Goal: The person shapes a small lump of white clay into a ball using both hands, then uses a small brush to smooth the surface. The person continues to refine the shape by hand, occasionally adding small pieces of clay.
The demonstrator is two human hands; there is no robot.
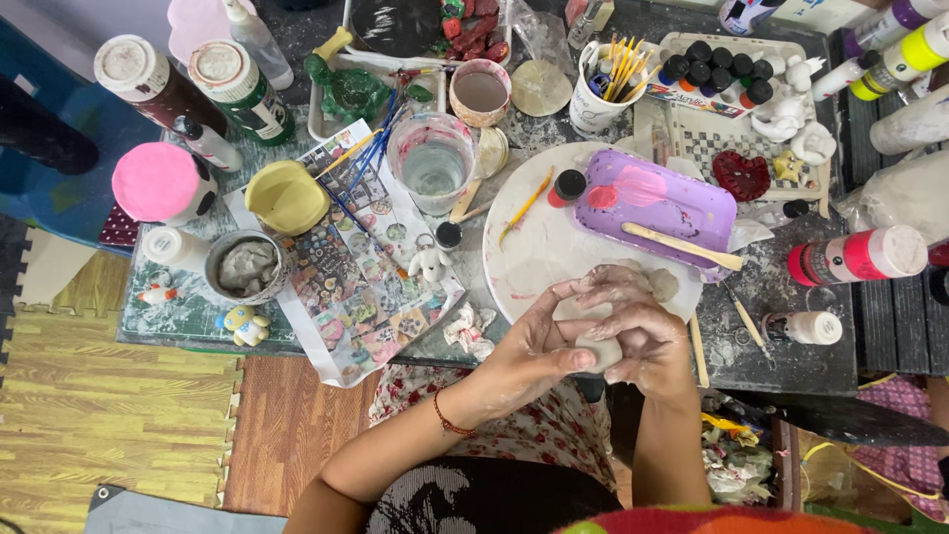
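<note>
Both my hands meet over the near edge of a round white board. My left hand and my right hand are clay-smeared and cupped together around a pale lump of clay, which shows between thumb and fingers. A second small grey clay piece lies on the board just beyond my right fingers. A purple tray with pink paint patches and a wooden stick rests on the board's far side.
A cup of cloudy water, a yellow bowl, a bowl of grey clay, a cup of brushes, paint bottles, small figurines and a printed sheet crowd the table. A crumpled tissue lies near my left wrist.
</note>
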